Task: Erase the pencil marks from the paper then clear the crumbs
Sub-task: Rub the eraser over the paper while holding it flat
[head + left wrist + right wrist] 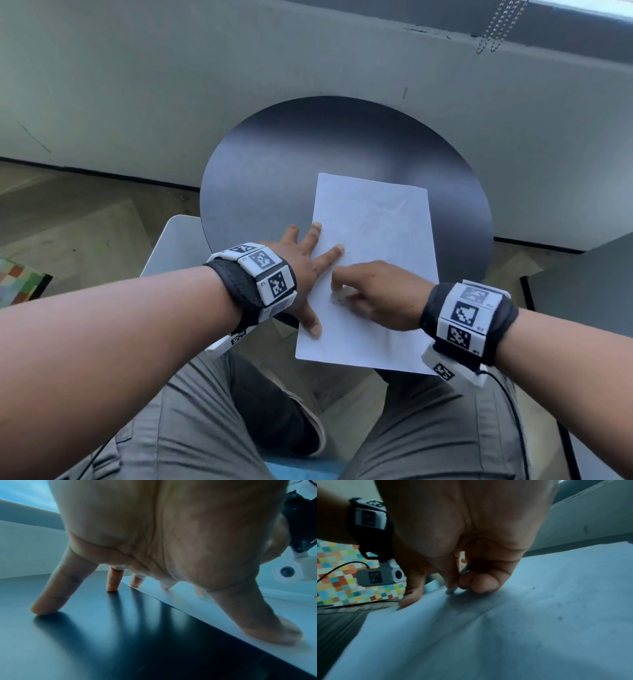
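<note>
A: What is the surface like, and the room around it?

B: A round, dark tabletop (274,164) with a dull sheen, set close to a pale grey wall (171,78). Below it is a wood-pattern floor (78,219), with a patch of coloured squares (17,284) at the far left. A bead chain (500,27) hangs at the top right. The person sits with grey trousers (191,421) under the near edge.

A: And the paper?

B: The white paper (376,219) lies flat on the right half of the tabletop. Its long axis runs from the person toward the wall, tilted a little, and its near short edge overhangs the rim above the lap. Faint grey pencil marks (383,219) show in its far half; small dark specks (559,618) dot the sheet in the right wrist view.

A: The hands?

B: The left hand (301,270) is spread flat with straight fingers, holding nothing; the thumb and two fingertips press the paper's left edge, the other fingers rest on the bare tabletop. The right hand (376,298) is curled, its fingers pinching a small whitish eraser (342,294) whose tip touches the paper near the left edge, just beside the left thumb.
</note>
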Demonstrator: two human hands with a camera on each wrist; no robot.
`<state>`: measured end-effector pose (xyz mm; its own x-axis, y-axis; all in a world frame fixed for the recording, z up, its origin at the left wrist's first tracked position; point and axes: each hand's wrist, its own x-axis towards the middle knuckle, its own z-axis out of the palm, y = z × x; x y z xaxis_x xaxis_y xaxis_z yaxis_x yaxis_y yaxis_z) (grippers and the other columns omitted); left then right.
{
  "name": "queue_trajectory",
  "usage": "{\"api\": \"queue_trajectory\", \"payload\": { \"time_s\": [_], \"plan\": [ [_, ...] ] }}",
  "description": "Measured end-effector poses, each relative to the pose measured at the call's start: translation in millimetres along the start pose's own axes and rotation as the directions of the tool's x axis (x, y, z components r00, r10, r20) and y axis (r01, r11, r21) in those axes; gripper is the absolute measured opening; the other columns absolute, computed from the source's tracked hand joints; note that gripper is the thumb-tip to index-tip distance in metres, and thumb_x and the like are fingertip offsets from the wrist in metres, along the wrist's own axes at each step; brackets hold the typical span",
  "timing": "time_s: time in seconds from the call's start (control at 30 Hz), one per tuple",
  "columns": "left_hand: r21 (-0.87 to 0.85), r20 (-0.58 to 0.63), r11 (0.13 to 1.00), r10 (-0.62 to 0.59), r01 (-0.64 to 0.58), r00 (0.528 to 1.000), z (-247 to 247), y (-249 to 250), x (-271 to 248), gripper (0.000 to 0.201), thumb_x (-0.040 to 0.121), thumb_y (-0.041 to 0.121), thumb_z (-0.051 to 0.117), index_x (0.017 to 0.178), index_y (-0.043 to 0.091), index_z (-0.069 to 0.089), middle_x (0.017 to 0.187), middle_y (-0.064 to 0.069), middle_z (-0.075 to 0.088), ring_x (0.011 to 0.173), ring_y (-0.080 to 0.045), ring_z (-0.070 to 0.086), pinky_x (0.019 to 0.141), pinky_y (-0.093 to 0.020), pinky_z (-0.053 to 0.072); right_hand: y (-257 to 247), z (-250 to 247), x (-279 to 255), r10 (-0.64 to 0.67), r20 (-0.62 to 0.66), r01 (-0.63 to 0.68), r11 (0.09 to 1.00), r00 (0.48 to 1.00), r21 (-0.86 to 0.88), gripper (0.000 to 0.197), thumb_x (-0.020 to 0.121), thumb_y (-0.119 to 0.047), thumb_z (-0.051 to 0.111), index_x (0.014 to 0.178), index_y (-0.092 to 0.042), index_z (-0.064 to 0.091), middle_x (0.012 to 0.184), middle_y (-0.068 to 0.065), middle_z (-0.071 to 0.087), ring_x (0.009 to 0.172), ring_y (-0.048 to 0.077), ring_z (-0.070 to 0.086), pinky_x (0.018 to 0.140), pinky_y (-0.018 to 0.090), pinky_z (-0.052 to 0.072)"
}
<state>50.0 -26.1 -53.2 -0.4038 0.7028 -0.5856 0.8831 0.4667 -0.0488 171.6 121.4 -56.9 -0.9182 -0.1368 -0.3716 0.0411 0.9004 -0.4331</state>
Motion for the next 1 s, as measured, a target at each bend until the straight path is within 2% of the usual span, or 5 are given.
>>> {"api": "queue_trajectory", "payload": {
  "time_s": [0.17, 0.37, 0.53, 0.7, 1.0],
  "plan": [
    [0.009, 0.005, 1.000, 0.000, 0.000, 1.000, -2, 1, -2, 0.143, 0.052, 0.085, 0.074, 0.152, 0.045, -0.021, 0.162, 0.000, -0.025, 0.145, -0.035, 0.002, 0.092, -0.059, 0.046, 19, -21, 17, 0.287, -0.202, -0.292, 0.956, 0.937, 0.002, 0.021, 0.100, -0.039, 0.043, 0.104, -0.019, 0.044, 0.101, 0.009, 0.062, 0.087, 0.031, 0.053, 0.077, 0.039, 0.046],
    [-0.008, 0.020, 1.000, -0.001, 0.001, 1.000, -4, 3, -3, 0.142, 0.054, 0.083, 0.075, 0.152, 0.045, -0.021, 0.162, -0.001, -0.028, 0.148, -0.037, -0.004, 0.098, -0.060, 0.042, -3, -3, -3, 0.039, 0.067, -0.033, 0.995, 0.997, -0.095, 0.011, 0.098, -0.036, 0.043, 0.106, -0.028, 0.042, 0.103, 0.001, 0.060, 0.089, 0.024, 0.052, 0.079, 0.042, 0.047],
    [-0.006, 0.001, 1.000, 0.001, -0.001, 1.000, -3, 4, -4, 0.139, 0.057, 0.082, 0.074, 0.152, 0.045, -0.021, 0.163, -0.002, -0.026, 0.148, -0.037, -0.002, 0.100, -0.059, 0.041, 15, -18, 14, 0.275, -0.200, -0.301, 0.947, 0.940, -0.113, 0.015, 0.099, -0.035, 0.038, 0.096, -0.022, 0.033, 0.100, 0.011, 0.060, 0.079, 0.032, 0.049, 0.069, 0.039, 0.043],
    [-0.026, 0.035, 0.999, 0.024, -0.023, 0.999, -5, 2, -1, 0.132, 0.056, 0.082, 0.074, 0.148, 0.057, -0.017, 0.161, -0.005, -0.031, 0.148, -0.041, -0.005, 0.101, -0.060, 0.041, -12, -2, -6, 0.096, 0.083, -0.085, 0.988, 0.992, -0.127, 0.008, 0.097, -0.037, 0.040, 0.102, -0.031, 0.038, 0.109, 0.001, 0.060, 0.093, 0.027, 0.054, 0.080, 0.043, 0.048],
    [0.055, -0.009, 0.998, 0.029, -0.029, 1.000, -16, -6, 4, 0.120, 0.054, 0.094, 0.060, 0.150, 0.056, -0.002, 0.165, -0.003, -0.018, 0.149, -0.035, 0.007, 0.107, -0.065, 0.030, 48, -40, 9, 0.480, -0.168, -0.455, 0.875, 0.861, 0.166, 0.014, 0.091, -0.040, 0.053, 0.092, -0.028, 0.048, 0.096, 0.001, 0.062, 0.086, 0.023, 0.059, 0.077, 0.038, 0.051]
  ]
}}
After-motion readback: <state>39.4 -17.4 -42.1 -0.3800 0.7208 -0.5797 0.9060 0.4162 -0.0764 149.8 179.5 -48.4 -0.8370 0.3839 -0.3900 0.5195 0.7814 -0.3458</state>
